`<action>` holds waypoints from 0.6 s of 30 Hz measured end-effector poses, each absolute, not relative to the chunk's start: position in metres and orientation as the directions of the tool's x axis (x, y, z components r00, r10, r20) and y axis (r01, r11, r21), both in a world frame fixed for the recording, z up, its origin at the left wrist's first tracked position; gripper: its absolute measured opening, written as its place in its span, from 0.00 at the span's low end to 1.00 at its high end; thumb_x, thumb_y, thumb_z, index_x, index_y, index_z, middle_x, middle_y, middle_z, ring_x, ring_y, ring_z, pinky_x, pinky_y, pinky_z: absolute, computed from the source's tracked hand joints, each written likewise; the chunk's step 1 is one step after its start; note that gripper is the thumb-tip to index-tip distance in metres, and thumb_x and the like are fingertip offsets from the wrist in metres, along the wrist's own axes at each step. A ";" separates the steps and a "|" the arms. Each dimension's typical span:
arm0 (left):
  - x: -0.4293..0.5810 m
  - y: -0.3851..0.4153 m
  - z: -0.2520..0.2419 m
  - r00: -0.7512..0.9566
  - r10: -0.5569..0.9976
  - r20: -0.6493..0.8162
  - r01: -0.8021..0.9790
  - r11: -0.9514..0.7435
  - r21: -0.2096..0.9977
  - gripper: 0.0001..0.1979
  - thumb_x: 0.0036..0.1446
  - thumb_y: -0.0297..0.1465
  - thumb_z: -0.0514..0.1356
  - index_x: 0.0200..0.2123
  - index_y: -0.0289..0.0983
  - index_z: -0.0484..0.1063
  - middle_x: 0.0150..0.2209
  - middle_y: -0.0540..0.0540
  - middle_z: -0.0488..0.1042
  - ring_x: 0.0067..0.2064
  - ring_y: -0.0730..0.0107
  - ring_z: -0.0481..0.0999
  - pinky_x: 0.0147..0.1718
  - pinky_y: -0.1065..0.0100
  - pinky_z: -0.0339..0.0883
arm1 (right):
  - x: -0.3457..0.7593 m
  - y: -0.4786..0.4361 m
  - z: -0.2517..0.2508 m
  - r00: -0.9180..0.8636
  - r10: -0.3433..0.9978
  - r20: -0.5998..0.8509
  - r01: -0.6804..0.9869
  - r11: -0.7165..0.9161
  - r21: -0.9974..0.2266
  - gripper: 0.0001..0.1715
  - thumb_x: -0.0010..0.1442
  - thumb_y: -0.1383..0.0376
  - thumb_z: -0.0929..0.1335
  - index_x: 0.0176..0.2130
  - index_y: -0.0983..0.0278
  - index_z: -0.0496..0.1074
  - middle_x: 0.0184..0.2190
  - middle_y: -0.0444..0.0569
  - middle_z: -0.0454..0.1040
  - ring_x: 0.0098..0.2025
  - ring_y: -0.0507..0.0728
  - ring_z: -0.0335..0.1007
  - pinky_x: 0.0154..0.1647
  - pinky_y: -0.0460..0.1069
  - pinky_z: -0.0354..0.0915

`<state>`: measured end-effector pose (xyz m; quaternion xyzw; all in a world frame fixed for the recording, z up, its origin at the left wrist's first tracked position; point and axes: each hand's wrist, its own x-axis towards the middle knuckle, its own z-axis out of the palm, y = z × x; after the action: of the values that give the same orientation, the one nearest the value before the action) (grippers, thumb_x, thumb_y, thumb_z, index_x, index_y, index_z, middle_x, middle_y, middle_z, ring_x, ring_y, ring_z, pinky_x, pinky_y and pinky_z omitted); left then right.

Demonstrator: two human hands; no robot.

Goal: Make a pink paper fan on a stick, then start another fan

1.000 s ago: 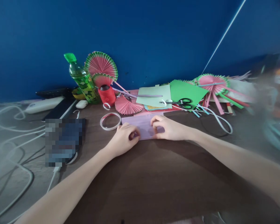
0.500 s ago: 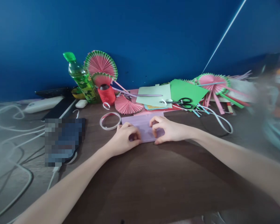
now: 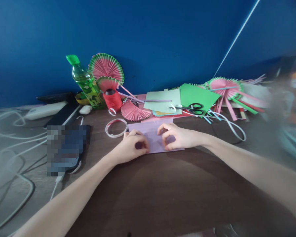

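A sheet of light purple paper [image 3: 155,135] lies on the dark wooden table. My left hand [image 3: 133,146] is at its left side, with thumb and index fingertip close together on the near edge of the sheet. From the right, my right hand [image 3: 179,137] reaches over the paper; its fingers are curved and stand apart from the thumb, whose tip is by the near edge. Just left of the sheet lies a roll of clear tape [image 3: 116,120]. Behind it is a pink pleated paper fan [image 3: 135,111].
Scissors [image 3: 196,109] lie on green paper [image 3: 199,93] behind the sheet. A green bottle [image 3: 85,82] stands by a red spool [image 3: 112,100] at the back left. A phone [image 3: 71,148] and white cables [image 3: 27,179] are on the left. A blue wall [image 3: 148,39] closes the back.
The near edge of the purple paper now reaches slightly closer to me and shows further right, below my right hand. My right fingers have shifted a little; my left hand has hardly moved.
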<state>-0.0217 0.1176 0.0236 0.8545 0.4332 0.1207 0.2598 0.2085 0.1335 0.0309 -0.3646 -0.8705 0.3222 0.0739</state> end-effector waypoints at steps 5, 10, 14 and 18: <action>-0.022 0.117 0.026 0.626 0.779 -0.038 0.667 -0.510 0.543 0.09 0.44 0.37 0.64 0.27 0.39 0.72 0.35 0.49 0.68 0.45 0.61 0.64 0.50 0.55 0.47 | 0.209 0.133 0.030 -0.720 0.685 -0.112 0.592 0.521 -0.615 0.08 0.49 0.59 0.70 0.26 0.62 0.72 0.48 0.49 0.60 0.52 0.60 0.55 0.55 0.56 0.54; -0.023 0.118 0.024 0.608 0.794 -0.024 0.672 -0.498 0.548 0.06 0.47 0.35 0.62 0.25 0.38 0.71 0.37 0.49 0.68 0.47 0.62 0.64 0.52 0.54 0.46 | 0.210 0.135 0.028 -0.726 0.680 -0.098 0.579 0.528 -0.621 0.12 0.49 0.56 0.70 0.26 0.62 0.71 0.49 0.48 0.60 0.52 0.60 0.55 0.55 0.56 0.54; -0.022 0.119 0.023 0.593 0.805 -0.015 0.678 -0.489 0.549 0.06 0.49 0.34 0.59 0.26 0.38 0.70 0.39 0.48 0.68 0.47 0.62 0.65 0.51 0.55 0.47 | 0.209 0.136 0.028 -0.727 0.681 -0.091 0.574 0.529 -0.626 0.09 0.52 0.59 0.68 0.27 0.63 0.71 0.48 0.48 0.61 0.52 0.59 0.56 0.56 0.55 0.53; -0.020 0.117 0.022 0.591 0.807 0.014 0.683 -0.510 0.524 0.04 0.50 0.31 0.57 0.28 0.38 0.70 0.37 0.48 0.68 0.44 0.63 0.66 0.49 0.56 0.49 | 0.208 0.135 0.025 -0.709 0.701 -0.076 0.580 0.517 -0.630 0.09 0.51 0.60 0.69 0.26 0.63 0.70 0.47 0.49 0.62 0.51 0.59 0.57 0.55 0.56 0.53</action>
<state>-0.0204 0.1172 0.0224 0.8591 0.4334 0.1292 0.2396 0.2080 0.1348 0.0252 -0.3698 -0.8659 0.3233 0.0942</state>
